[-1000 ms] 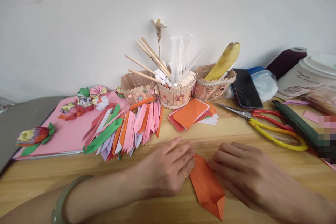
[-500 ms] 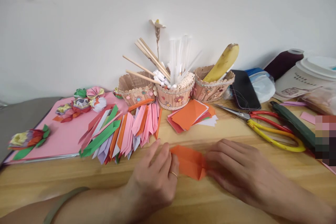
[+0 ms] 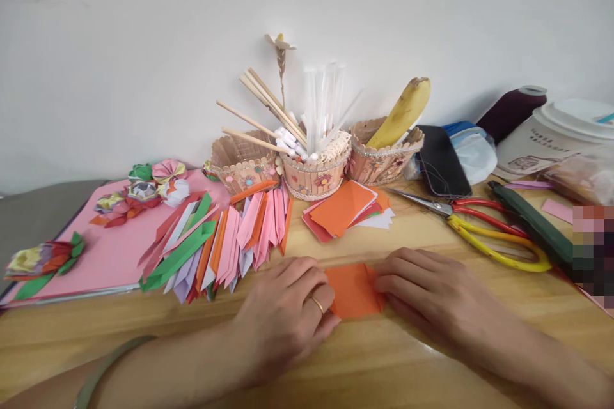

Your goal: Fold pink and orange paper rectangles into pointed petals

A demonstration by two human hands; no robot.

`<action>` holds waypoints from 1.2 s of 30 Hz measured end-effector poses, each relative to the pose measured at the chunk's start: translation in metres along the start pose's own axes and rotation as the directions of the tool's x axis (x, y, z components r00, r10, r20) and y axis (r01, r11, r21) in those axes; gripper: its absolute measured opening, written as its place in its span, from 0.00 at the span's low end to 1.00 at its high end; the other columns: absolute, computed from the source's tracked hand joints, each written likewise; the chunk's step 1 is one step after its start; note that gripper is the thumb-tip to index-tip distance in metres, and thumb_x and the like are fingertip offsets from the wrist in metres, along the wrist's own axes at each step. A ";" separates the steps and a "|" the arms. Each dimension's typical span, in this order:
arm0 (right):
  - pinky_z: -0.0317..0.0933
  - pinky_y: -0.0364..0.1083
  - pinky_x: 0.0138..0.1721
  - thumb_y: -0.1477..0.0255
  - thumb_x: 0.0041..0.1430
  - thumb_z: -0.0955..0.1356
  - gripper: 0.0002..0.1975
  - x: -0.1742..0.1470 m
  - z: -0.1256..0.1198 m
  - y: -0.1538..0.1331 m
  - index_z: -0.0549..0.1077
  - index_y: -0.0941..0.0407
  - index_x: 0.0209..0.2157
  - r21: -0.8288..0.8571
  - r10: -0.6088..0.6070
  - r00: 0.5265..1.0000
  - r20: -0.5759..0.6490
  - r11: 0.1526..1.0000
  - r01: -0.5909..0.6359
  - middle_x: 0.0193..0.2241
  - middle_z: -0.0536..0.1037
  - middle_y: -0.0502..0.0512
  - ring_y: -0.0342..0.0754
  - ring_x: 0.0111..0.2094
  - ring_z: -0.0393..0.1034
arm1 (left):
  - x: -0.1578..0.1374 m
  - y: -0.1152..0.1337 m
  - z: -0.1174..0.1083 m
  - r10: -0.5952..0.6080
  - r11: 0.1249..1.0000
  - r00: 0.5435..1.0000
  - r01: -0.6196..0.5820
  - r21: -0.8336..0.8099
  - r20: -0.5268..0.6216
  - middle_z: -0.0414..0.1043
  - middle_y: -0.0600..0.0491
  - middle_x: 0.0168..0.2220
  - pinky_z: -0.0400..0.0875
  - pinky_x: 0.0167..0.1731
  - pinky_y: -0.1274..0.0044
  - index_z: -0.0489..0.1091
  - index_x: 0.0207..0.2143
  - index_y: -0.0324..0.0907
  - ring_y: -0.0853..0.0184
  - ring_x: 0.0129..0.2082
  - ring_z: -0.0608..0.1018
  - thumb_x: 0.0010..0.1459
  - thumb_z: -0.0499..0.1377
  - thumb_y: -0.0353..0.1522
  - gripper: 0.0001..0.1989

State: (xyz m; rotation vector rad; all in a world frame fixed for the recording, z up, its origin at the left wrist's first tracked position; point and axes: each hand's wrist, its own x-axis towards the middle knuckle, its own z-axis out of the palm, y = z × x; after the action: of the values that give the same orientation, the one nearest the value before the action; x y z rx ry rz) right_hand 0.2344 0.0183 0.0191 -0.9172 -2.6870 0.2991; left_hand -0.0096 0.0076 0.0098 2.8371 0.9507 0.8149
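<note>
Between my hands a piece of orange paper (image 3: 355,291) lies on the wooden table, with fold lines near its right end. My left hand (image 3: 292,307), with a ring on one finger, grips the paper's left edge with fingers curled. At the right edge, my right hand (image 3: 422,287) has its fingers closed on the paper; the fingertips are partly hidden. Just beyond is a small stack of orange, red and white paper sheets (image 3: 343,208). To the left of it stands a row of folded paper strips (image 3: 225,243) in pink, green, orange and purple.
Scissors (image 3: 499,236) with red and yellow handles lie at the right, near a phone (image 3: 444,163). Against the wall stand decorated baskets (image 3: 314,179) with sticks, cotton swabs and a banana (image 3: 403,108). Paper flowers (image 3: 144,190) rest on a pink sheet (image 3: 110,249) at the left.
The orange paper has gone from slightly raised and tilted to lying flatter. My left fingers have curled in around its left edge. The whole view has shifted slightly.
</note>
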 end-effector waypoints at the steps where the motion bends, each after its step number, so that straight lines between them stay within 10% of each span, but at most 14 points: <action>1: 0.59 0.49 0.35 0.77 0.63 0.59 0.09 0.001 -0.001 -0.002 0.70 0.56 0.35 0.014 0.009 1.000 0.000 1.000 -0.009 0.33 0.72 0.55 0.49 0.34 0.65 | 0.000 0.000 0.000 0.001 1.000 1.000 -0.001 0.005 0.001 0.71 0.49 0.30 0.72 0.35 0.69 0.69 0.31 0.36 0.61 0.35 0.73 0.62 0.52 0.30 0.09; 18: 0.59 0.46 0.33 0.75 0.64 0.60 0.09 0.005 -0.003 -0.002 0.71 0.57 0.33 0.079 0.008 1.000 -0.030 0.997 -0.006 0.29 0.72 0.54 0.46 0.32 0.65 | 0.002 -0.004 0.001 0.042 0.999 0.999 -0.042 0.016 -0.024 0.72 0.50 0.29 0.70 0.39 0.67 0.70 0.27 0.37 0.60 0.38 0.73 0.58 0.55 0.28 0.07; 36: 0.61 0.43 0.30 0.73 0.63 0.60 0.10 0.007 0.003 0.000 0.68 0.56 0.29 0.296 0.278 0.957 0.080 0.910 -0.290 0.29 0.71 0.52 0.44 0.29 0.67 | 0.005 0.006 0.004 -0.368 0.887 0.928 0.369 -0.277 0.055 0.70 0.54 0.30 0.64 0.34 0.71 0.69 0.26 0.40 0.64 0.35 0.69 0.55 0.59 0.27 0.05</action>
State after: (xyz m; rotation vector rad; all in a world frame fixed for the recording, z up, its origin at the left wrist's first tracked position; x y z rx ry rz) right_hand 0.2282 0.0221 0.0175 -1.2084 -2.4345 0.7773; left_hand -0.0008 0.0064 0.0098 2.3130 1.2121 0.8238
